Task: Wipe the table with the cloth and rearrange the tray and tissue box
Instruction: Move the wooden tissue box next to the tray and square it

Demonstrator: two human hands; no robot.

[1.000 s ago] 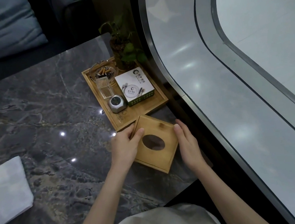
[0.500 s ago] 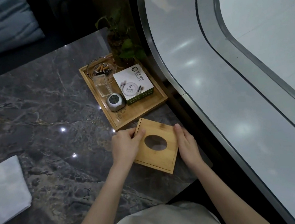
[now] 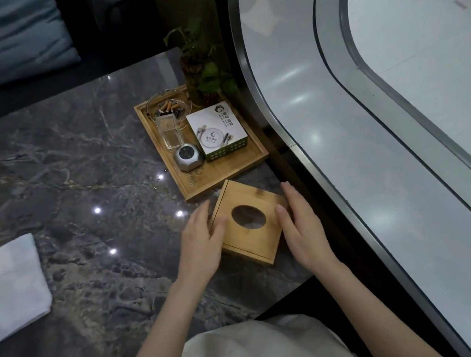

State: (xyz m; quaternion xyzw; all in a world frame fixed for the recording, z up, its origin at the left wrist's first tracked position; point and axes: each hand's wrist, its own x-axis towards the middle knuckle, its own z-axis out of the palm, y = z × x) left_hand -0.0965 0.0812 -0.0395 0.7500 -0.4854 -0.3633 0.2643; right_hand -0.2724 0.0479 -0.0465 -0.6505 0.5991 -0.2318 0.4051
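A square bamboo tissue box point(image 3: 246, 205) with a round hole in its lid lies on the dark marble table point(image 3: 65, 175), turned cornerwise just in front of the wooden tray point(image 3: 229, 174). My left hand point(image 3: 200, 239) lies against the box's left side, thumb on the lid. My right hand point(image 3: 300, 223) presses the right side, fingers straight. The tray holds a glass ashtray with cigarette butts point(image 3: 167, 108), a clear glass point(image 3: 170, 133), a small silver gadget point(image 3: 187, 157) and a white printed carton point(image 3: 216, 131). A folded white cloth point(image 3: 7, 290) lies at the table's left edge.
A potted green plant point(image 3: 204, 69) stands just behind the tray at the table's far right corner. A curved metal-edged glass barrier point(image 3: 298, 141) runs along the table's right side. A dark sofa with a grey-blue cushion point(image 3: 9, 37) lies beyond the table.
The two hands have shifted slightly along the tissue box's sides, and the left thumb has slid back from the hole. The box stays at nearly the same spot by the tray.
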